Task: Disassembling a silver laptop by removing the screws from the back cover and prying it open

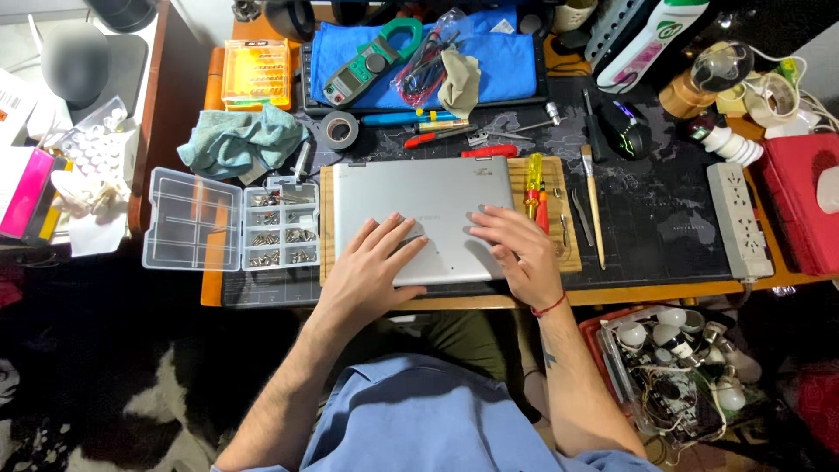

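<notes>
- Two bare hands flat on closed silver metal laptop (419,197), lying on wooden board (568,253) mid-desk.
- Left hand (371,271): fingers spread wide, gripping nothing.
- Right hand (517,249): same, open, beside yellow-handled screwdriver (533,179).
- Clear plastic compartment box (232,230) left of laptop.

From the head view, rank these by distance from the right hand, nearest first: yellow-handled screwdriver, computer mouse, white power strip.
1. Yellow-handled screwdriver, just beside the right hand on the wooden board.
2. Computer mouse, farther back on the mat.
3. White power strip, out at the desk's right edge.
</notes>
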